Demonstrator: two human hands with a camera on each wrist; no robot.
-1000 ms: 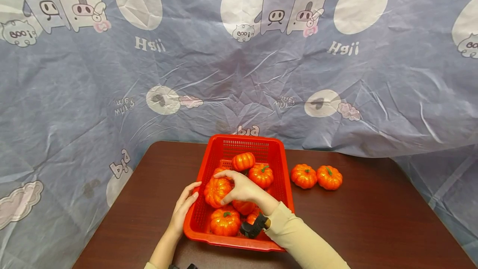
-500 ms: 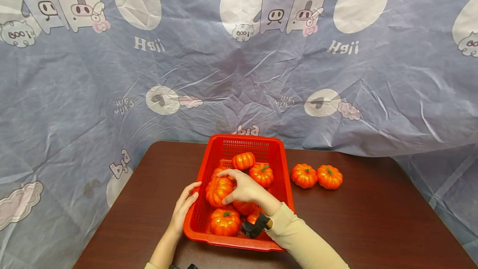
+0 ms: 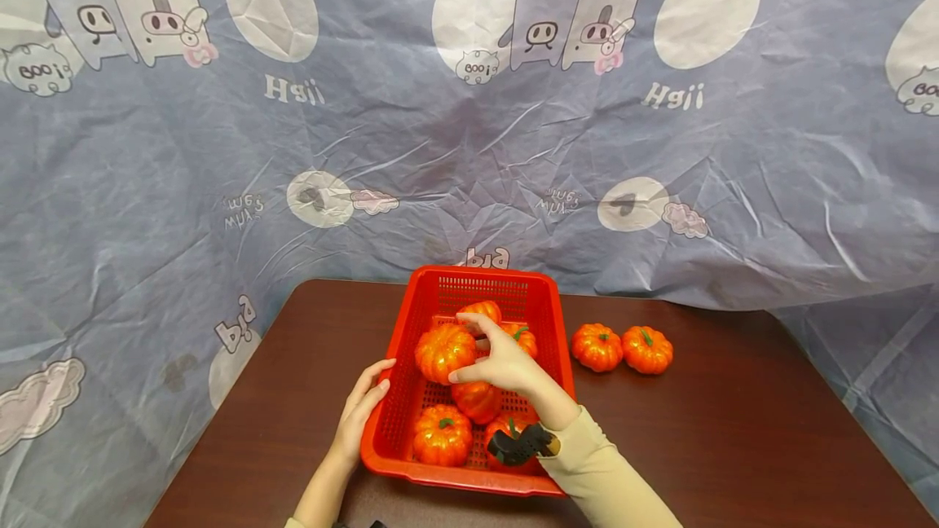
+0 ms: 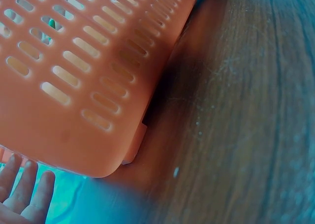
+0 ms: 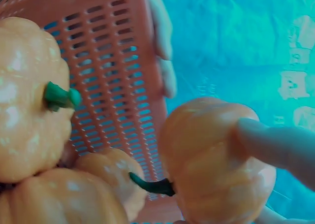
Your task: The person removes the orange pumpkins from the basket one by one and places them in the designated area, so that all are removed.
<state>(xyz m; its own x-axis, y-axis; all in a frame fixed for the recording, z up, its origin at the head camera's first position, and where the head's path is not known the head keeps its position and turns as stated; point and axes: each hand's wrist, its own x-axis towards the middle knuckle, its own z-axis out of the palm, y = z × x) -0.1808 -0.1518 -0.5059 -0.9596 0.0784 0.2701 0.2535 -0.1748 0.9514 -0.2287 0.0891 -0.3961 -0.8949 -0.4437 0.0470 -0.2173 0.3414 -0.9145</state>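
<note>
Between the thumb and fingers of my right hand (image 3: 508,362) is an orange toy pumpkin (image 3: 443,355), gripped over the red plastic basket (image 3: 389,463). In the right wrist view this pumpkin (image 5: 211,160) lies tilted, its green stem pointing left. My left hand (image 3: 359,412) touches the left rim with its fingers fairly straight; in the left wrist view its fingertips (image 4: 43,184) reach the slotted basket wall (image 4: 59,130). More pumpkins sit in the basket, among them one at the near left (image 3: 443,435) and one in the middle (image 3: 478,402). My right hand and wrist partly cover others.
Two orange pumpkins, a left one (image 3: 597,347) and a right one (image 3: 647,349), stand side by side on the dark brown table (image 3: 704,438), right of the basket. A grey-blue printed cloth (image 3: 411,137) hangs behind and at the sides.
My right hand has moved right and slightly up in the head view, taking the gripped pumpkin along. More of the middle and near-right pumpkins now shows. My left hand stays at the rim.
</note>
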